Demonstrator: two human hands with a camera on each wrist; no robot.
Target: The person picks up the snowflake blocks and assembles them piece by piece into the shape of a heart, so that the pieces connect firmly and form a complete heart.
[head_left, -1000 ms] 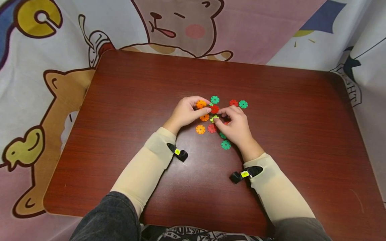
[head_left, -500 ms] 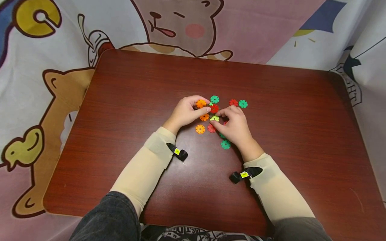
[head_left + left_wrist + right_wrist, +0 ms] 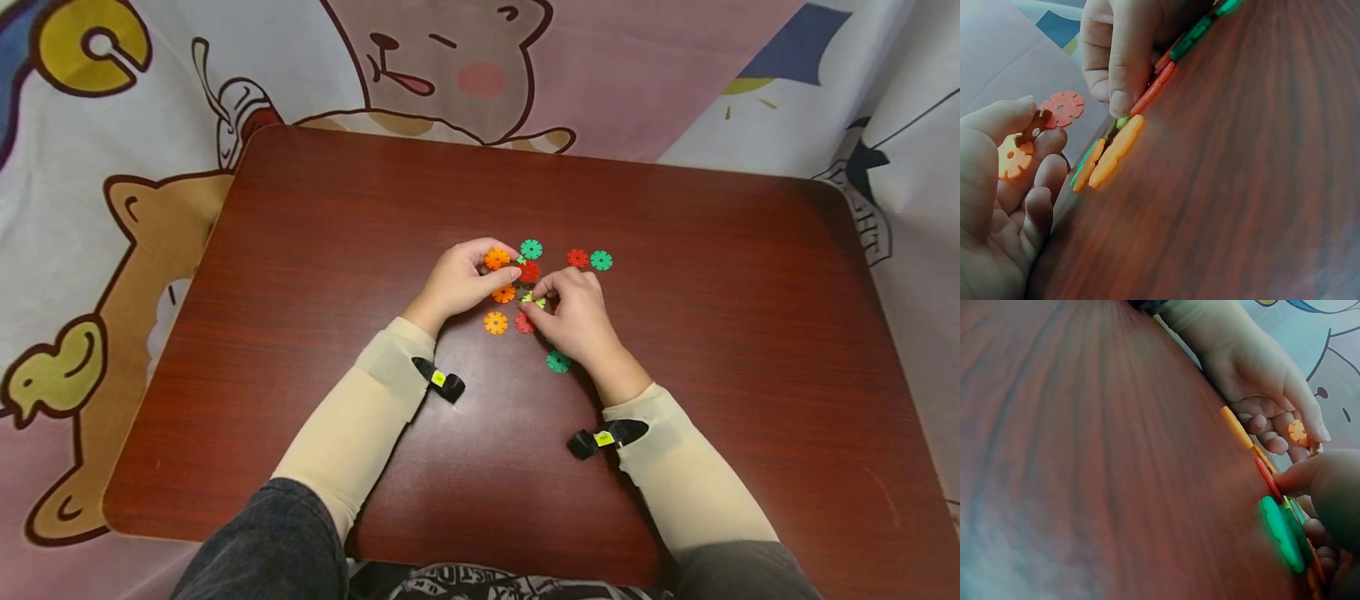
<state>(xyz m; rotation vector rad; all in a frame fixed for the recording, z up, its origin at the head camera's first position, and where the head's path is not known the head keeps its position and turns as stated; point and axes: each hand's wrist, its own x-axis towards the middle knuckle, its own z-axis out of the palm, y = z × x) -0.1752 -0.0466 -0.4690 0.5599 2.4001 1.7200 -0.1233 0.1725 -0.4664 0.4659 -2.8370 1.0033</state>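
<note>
My left hand (image 3: 461,279) pinches a small joined chain of notched plastic discs between thumb and fingers. An orange disc (image 3: 1013,159), a dark brownish disc (image 3: 1035,128) and a red disc (image 3: 1064,108) make up this chain, which is raised off the table. To its right, my right hand (image 3: 577,312) is low over the tabletop. Its thumb and index fingertip pinch a yellow-green disc (image 3: 534,299), partly hidden under them. A red disc (image 3: 524,322) lies just below that thumb. Closer to the left hand lie two orange discs, one upper (image 3: 503,292) and one lower (image 3: 495,322).
A green disc (image 3: 531,248) lies beyond the hands. Farther right are a red disc (image 3: 577,257) and another green disc (image 3: 601,260). One more green disc (image 3: 557,361) is near the right wrist. The brown table (image 3: 337,208) meets a cartoon-printed cloth (image 3: 615,75) behind.
My right hand has shifted slightly left, and its thumb and index fingertip have come together over the yellow-green disc. The left hand keeps its hold on the joined discs, nearly still.
</note>
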